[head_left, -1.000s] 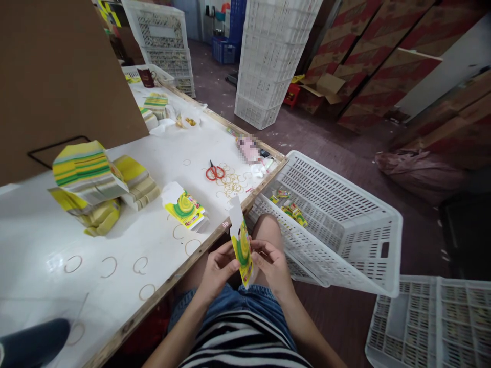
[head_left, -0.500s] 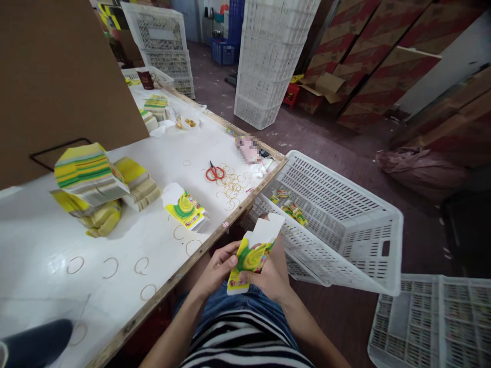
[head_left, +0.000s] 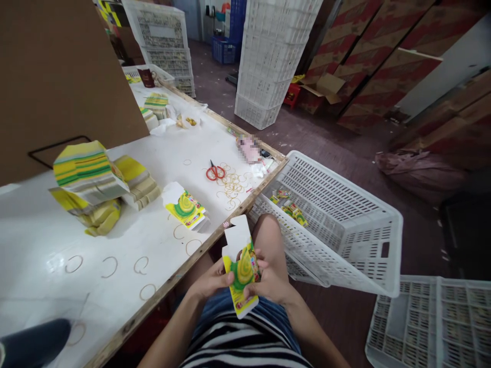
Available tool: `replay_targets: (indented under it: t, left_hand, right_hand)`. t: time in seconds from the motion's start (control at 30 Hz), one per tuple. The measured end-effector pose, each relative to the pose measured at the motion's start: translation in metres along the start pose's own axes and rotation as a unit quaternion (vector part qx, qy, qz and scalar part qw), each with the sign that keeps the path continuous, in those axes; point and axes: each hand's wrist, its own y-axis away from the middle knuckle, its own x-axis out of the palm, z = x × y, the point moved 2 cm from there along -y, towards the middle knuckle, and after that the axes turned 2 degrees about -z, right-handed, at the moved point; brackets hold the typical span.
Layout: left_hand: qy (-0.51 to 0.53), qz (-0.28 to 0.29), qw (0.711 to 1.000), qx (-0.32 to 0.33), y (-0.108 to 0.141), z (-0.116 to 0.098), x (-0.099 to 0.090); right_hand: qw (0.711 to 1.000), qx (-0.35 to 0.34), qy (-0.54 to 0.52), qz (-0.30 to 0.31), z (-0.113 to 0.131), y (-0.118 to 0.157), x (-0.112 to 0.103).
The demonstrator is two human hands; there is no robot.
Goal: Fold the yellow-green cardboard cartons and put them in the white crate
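Above my lap I hold a small yellow and green carton [head_left: 242, 273] between both hands, its white end flaps standing up at the far end. My left hand [head_left: 210, 280] grips its left edge, thumb on the printed front. On the right edge, my right hand [head_left: 270, 281] is closed round it, with the thumb low on the front and fingers at the side. A similar flattened carton stack [head_left: 186, 208] lies on the white table [head_left: 126, 235] just beyond my left hand. Scissors with red handles [head_left: 215, 173] rest beside scattered rubber bands [head_left: 232, 184].
Bundled yellow-green cartons [head_left: 86, 176] sit on the left of the table near a brown cardboard panel [head_left: 69, 76]. Right of my knee stands a white plastic crate [head_left: 345, 225] holding a few small cartons. Stacked white crates [head_left: 274, 61] rise behind the table.
The carton has turned more upright and shifted slightly left and toward me. My right hand's fingers now show along its right side. Both hands still hold it.
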Motion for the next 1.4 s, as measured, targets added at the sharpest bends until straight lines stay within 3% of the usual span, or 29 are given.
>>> replay_targets:
  t: [0.13,0.27,0.37,0.5,0.63,0.87,1.03,1.17,1.4]
  left_hand:
    - [-0.022,0.001,1.0,0.001,-0.002,-0.003,0.004]
    - [-0.05,-0.08,0.995,0.037,-0.006,-0.005,0.002]
    - [-0.084,-0.163,0.98,0.079,-0.008,-0.005,-0.005]
    - [-0.095,-0.241,0.96,0.106,-0.011,0.002,-0.012]
    - [-0.105,-0.297,0.944,0.097,-0.016,0.011,-0.011]
    - [-0.156,-0.37,0.906,0.133,-0.017,0.009,-0.003]
    - [-0.191,-0.339,0.912,0.128,-0.014,0.007,0.001]
    - [-0.221,-0.292,0.923,0.12,-0.011,0.002,-0.002]
    - [-0.224,-0.216,0.949,0.044,-0.006,-0.007,0.001]
  right_hand:
    - [0.998,-0.03,-0.047,0.002,0.014,0.002,0.006]
    - [0.995,-0.058,-0.072,-0.023,0.017,-0.002,0.009]
    - [0.989,-0.093,-0.042,-0.104,0.02,-0.004,0.004]
    - [0.962,-0.146,0.075,-0.221,0.029,0.0,0.0]
    - [0.934,-0.156,0.148,-0.285,0.033,0.004,0.005]
    - [0.903,-0.188,0.137,-0.36,0.021,-0.001,0.001]
    - [0.91,-0.235,0.133,-0.314,0.024,-0.001,-0.004]
    - [0.929,-0.225,0.147,-0.255,0.027,0.002,-0.004]
    - [0.956,-0.188,0.118,-0.193,0.027,0.004,-0.009]
